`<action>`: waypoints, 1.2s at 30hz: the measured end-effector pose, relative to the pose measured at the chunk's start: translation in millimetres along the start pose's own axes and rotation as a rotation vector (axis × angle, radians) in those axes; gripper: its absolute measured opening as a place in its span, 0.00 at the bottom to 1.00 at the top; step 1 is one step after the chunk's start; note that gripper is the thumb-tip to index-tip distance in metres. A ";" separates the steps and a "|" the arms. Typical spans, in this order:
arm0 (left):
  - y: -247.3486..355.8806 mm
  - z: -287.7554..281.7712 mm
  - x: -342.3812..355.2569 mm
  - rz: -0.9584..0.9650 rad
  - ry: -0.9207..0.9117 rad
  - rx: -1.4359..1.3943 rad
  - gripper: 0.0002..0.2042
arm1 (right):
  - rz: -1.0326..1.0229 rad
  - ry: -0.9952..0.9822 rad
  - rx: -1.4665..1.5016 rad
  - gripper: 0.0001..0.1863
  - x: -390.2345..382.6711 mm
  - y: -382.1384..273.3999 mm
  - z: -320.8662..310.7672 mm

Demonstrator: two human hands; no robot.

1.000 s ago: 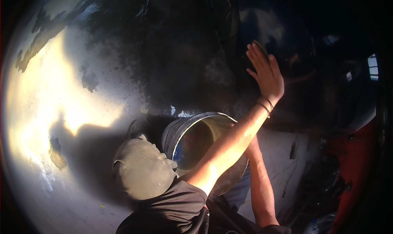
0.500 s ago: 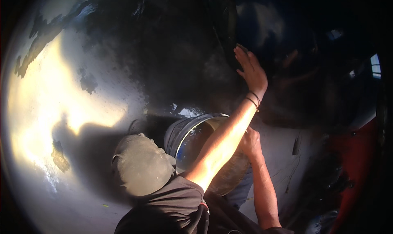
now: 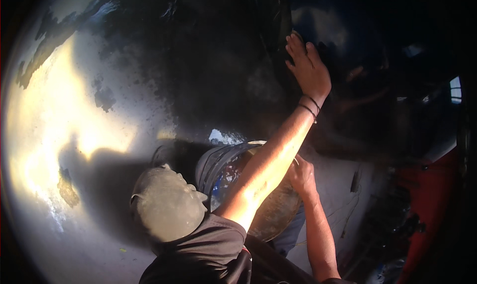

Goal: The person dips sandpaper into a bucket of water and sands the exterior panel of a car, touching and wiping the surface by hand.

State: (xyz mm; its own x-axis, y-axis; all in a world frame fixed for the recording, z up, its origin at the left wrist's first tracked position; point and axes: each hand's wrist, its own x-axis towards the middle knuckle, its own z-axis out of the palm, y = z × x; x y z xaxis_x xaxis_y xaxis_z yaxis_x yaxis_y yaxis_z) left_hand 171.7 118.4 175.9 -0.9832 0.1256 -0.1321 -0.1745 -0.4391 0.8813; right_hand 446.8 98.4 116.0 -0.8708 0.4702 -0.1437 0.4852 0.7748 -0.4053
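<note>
My left hand [image 3: 309, 69] reaches up and across with fingers stretched out, its palm toward a glossy dark panel [image 3: 357, 105]. A small tan edge shows just past the fingertips; what it belongs to is hidden. Two thin dark bands circle that wrist. Below the forearm stands a bucket [image 3: 211, 167] with a grey outer wall and a stained brown inside, partly covered by my left arm. At its right rim, my right hand [image 3: 302, 177] is closed, the fingers curled over the edge.
Wet dark patches and bright sunlight cover the grey floor [image 3: 104, 125] on the left. A rounded grey cloth shape [image 3: 169, 204] lies beside my left sleeve. Bluish trouser cloth [image 3: 290, 234] shows below the bucket. Something red [image 3: 430, 199] stands at the lower right, near dark clutter.
My left hand has slid slightly farther up along the dark panel, forearm following. My right hand stays at the bucket's rim. The view has shifted slightly.
</note>
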 end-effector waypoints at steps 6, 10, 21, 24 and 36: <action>-61.7 -15.5 -70.9 -0.070 -0.098 0.006 0.34 | 0.043 -0.105 -0.006 0.16 3.2 3.9 -1.2; -44.8 -13.3 -30.1 0.169 -0.039 0.099 0.35 | -0.012 -0.031 0.016 0.16 1.0 1.4 1.1; -69.1 -10.7 -48.1 0.021 -0.063 0.019 0.35 | 0.018 -0.041 -0.014 0.16 6.3 -1.1 -0.9; -38.4 -11.1 -17.9 0.081 -0.062 0.024 0.36 | 0.039 -0.041 -0.029 0.16 0.0 -5.6 -7.8; -19.3 -14.3 -48.7 0.121 -0.118 0.051 0.38 | -0.041 0.064 0.052 0.14 -11.9 -3.4 9.8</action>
State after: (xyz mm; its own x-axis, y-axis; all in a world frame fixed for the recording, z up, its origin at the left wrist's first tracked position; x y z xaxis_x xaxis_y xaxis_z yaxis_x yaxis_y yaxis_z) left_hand 222.2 108.0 158.8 -0.9834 0.1793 0.0281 -0.0491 -0.4119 0.9099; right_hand 454.8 86.1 110.3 -0.8823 0.4657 -0.0681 0.4426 0.7720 -0.4562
